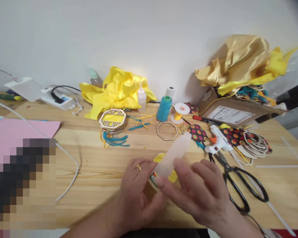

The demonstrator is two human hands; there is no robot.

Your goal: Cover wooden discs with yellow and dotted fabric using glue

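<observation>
My left hand (140, 185), with a ring on one finger, is closed around a small yellow piece with a pale rim and a coloured print (173, 177). Much of that piece is hidden by my fingers. In a pinch, my right hand (198, 188) holds a long whitish translucent piece (175, 153) that slants up over the yellow one; its exact kind I cannot make out. Just beyond lies a wooden octagon frame (167, 131). Black-handled scissors (228, 168) and a white glue gun (218, 140) rest to the right of my right hand.
Yellow satin cloth (119, 87), a squeeze bottle (141, 99), teal thread (164, 109) and a yellow-thread spool (181, 110) stand by the wall. Left are stacked wooden frames (113, 120), a power strip (61, 100) and a trailing white cable (71, 155). A cardboard box (228, 112) is back right.
</observation>
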